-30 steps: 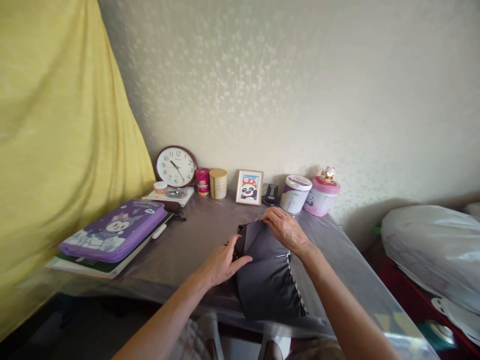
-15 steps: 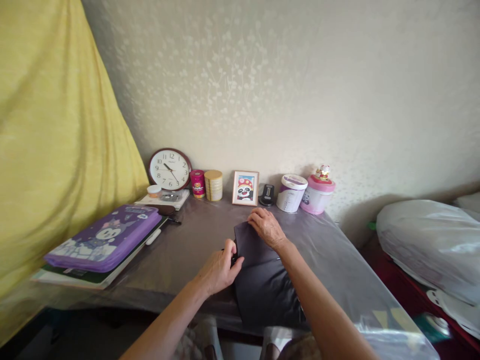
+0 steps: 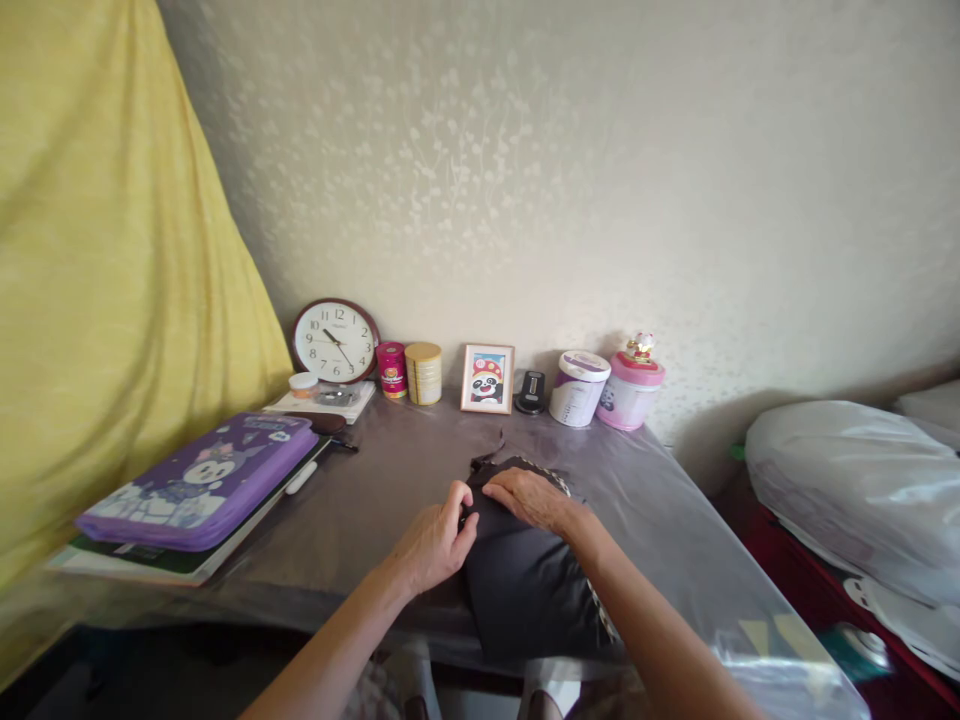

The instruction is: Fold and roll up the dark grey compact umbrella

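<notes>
A dark grey garment point(image 3: 525, 580) with a patterned trim lies folded on the table point(image 3: 390, 480) near its front edge. My left hand point(image 3: 435, 540) pinches the garment's left edge with curled fingers. My right hand point(image 3: 529, 497) lies on the garment's folded top part, fingers bent and pressing the cloth down beside the left hand. A thin dark strap of the garment sticks up just beyond my hands.
A purple cartoon case point(image 3: 199, 480) lies on books at the left. Along the wall stand a clock point(image 3: 335, 340), two small tins point(image 3: 409, 372), a framed picture point(image 3: 487, 378), a white tub point(image 3: 576, 388) and a pink jar point(image 3: 630, 392). A yellow curtain point(image 3: 97, 280) hangs left; a plastic bag point(image 3: 855, 480) lies right.
My right hand pulled back from the far edge toward me, folding the garment's far part over. The left hand stayed at the left edge.
</notes>
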Motion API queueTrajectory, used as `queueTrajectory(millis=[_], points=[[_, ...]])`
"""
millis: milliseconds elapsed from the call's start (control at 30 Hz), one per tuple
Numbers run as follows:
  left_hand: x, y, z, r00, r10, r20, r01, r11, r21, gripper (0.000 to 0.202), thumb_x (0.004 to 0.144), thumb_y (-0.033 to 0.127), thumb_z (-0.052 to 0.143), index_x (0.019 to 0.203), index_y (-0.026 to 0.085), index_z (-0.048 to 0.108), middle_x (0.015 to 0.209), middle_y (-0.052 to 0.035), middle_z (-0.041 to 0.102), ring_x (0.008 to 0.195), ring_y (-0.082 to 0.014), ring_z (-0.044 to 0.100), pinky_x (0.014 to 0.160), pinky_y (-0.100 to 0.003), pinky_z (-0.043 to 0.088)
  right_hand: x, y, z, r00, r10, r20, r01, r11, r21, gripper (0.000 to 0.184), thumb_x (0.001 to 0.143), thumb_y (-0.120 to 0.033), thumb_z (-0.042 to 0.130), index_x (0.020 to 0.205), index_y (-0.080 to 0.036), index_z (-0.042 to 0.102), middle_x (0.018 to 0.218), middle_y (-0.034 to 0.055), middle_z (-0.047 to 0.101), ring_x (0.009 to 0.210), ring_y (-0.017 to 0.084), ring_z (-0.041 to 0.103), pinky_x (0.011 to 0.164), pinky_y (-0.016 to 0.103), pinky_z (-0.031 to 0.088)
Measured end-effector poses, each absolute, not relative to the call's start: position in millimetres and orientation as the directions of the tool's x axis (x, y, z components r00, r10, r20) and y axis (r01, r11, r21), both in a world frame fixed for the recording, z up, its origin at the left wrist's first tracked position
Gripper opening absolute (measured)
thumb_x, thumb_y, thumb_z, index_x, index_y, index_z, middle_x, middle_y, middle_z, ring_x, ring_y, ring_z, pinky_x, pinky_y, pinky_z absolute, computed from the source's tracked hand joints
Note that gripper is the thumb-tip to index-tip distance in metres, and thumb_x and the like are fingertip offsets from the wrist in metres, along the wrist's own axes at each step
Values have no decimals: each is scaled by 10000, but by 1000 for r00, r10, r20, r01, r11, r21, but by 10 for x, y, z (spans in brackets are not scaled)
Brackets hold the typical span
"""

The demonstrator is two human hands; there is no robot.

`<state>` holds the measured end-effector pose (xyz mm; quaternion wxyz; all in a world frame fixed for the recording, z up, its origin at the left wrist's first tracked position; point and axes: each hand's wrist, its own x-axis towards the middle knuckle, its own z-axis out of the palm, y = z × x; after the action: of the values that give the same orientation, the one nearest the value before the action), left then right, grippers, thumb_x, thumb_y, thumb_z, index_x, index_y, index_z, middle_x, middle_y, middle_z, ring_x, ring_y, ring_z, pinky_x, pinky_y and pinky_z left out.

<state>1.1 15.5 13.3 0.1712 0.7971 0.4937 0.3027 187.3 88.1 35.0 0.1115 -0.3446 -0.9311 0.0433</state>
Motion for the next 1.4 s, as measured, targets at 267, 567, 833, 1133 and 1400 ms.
queueTrajectory(millis=[267,567,833,1133,1400], points=[[3,179,138,354,898,261,718,-440,540,310,885,301,259,1027,239,528,698,-11,621,674,-155,595,658,-241,392,2376,1050,257,-320,937,141,945,326,-15,390,908,-399,298,894,-201,634,923,96,665,875,199,618,737,306,437],[10,179,153,349,906,238,656,-418,629,322,857,372,362,1038,260,603,1002,-26,670,907,-179,612,814,-256,417,2490,1181,87,-226,972,65,938,235,-256,331,867,-405,394,898,-205,656,866,60,671,817,167,620,694,243,423],[-104,227,100,370,927,57,626,-294,723,525,697,434,596,1184,246,545,1185,-46,586,1067,-208,547,911,-283,388,2477,1238,-46,-88,994,68,924,107,-367,261,771,-381,519,826,-173,667,848,47,678,808,175,611,656,225,412],[-84,259,151,345,939,19,548,-218,808,526,679,325,597,1185,187,558,1122,-71,617,975,-214,573,839,-264,407,2476,1025,467,-201,953,227,838,288,-464,205,800,-284,473,879,-172,626,875,45,660,814,147,586,718,232,411],[-40,305,233,251,957,-145,427,26,904,578,688,366,596,1214,140,518,435,61,478,403,-78,427,404,-172,303,2267,153,619,-699,715,-10,637,616,-464,222,764,-423,548,802,-215,616,777,15,635,686,136,570,608,235,420]])
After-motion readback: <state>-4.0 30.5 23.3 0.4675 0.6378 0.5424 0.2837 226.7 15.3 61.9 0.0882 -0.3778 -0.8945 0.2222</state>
